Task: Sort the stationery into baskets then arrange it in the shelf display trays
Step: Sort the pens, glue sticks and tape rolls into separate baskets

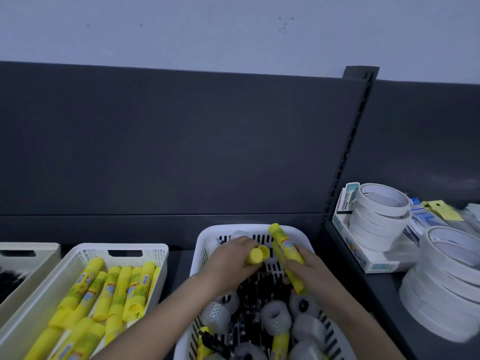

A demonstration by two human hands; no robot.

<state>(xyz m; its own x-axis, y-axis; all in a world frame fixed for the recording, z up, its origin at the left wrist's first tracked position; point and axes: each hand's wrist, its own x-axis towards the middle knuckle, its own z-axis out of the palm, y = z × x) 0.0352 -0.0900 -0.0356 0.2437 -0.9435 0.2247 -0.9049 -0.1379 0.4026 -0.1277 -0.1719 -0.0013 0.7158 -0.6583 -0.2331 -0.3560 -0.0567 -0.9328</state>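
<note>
Yellow glue stick [284, 249], one, in right hand [302, 267].

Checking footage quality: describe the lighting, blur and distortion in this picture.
Head view: dim, bluish light, no glare; tape rolls at right and glue sticks in the cream tray blur; the back panel's edges bend from the wide lens; left hand and right hand sharper.

Far-left basket [31, 247], half off-frame

Yellow glue sticks [114, 289] (white basket [202, 245])
</note>
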